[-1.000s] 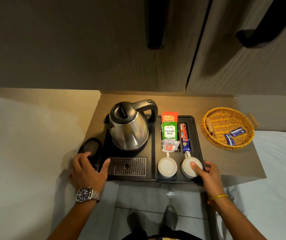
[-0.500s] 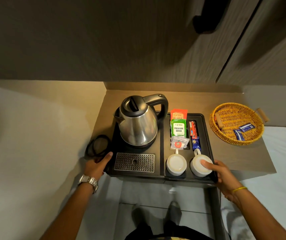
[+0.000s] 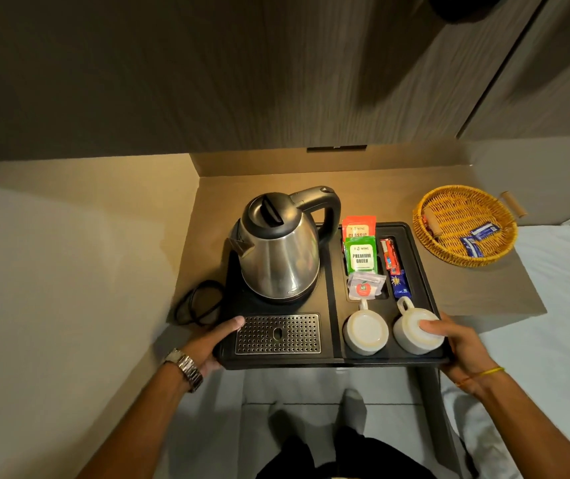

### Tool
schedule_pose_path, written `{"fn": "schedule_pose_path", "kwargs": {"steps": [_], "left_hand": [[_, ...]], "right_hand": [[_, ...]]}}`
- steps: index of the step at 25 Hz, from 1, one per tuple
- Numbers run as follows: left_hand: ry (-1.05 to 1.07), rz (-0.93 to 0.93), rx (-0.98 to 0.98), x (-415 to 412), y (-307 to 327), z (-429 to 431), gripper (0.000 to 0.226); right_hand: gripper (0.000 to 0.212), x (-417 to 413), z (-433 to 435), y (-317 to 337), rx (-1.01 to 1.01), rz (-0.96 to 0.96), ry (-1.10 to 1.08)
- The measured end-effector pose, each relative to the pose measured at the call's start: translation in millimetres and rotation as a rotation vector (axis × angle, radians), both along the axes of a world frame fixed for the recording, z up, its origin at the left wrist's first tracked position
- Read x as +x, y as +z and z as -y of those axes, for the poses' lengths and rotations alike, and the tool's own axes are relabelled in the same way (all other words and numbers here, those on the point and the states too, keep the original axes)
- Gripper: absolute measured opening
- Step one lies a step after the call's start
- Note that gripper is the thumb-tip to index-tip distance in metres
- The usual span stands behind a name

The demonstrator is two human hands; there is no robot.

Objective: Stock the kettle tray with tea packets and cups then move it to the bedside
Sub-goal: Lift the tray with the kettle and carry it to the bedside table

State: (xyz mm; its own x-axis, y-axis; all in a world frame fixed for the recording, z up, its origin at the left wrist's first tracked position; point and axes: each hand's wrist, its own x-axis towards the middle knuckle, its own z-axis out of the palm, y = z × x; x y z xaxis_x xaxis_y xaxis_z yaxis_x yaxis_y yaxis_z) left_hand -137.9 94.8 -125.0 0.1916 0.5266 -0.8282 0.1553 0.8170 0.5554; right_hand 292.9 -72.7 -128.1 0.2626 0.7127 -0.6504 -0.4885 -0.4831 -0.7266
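Head view: left hand point(image 3: 212, 344) grasps the near-left corner of the kettle tray point(image 3: 331, 359), right hand point(image 3: 456, 344) its near-right corner, thumb on a cup point(image 3: 414, 331). Tray's long axis spans both grips, overhanging the table point(image 3: 476, 288); bed point(image 3: 559, 305) lies rightward.

My tray point(image 3: 330, 271) is black, its kettle point(image 3: 278, 257) shiny steel. Two white cups point(image 3: 366, 331); green point(image 3: 361, 257) and orange packets point(image 3: 359, 225). The basket point(image 3: 463, 257) is yellow wicker.
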Motion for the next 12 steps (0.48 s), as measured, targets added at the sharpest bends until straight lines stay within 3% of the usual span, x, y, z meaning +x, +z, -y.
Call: {"fn": "schedule_pose_path", "kwargs": {"steps": [2, 5, 12], "left_hand": [[0.014, 0.021, 0.060, -2.6, -5.2, 6.9, 0.052], [0.026, 0.104, 0.115, -7.7, -4.4, 9.6, 0.033], [-0.133, 0.162, 0.190, 12.5, 14.1, 25.6, 0.049]], "right_hand": [[0.055, -6.0, 10.3, -0.2, 0.008, 0.005, -0.070], [0.065, -17.4, 25.6, 8.5, -0.020, 0.026, -0.164], [0.056, -39.9, 98.3, 37.1, 0.035, -0.003, -0.306]]}}
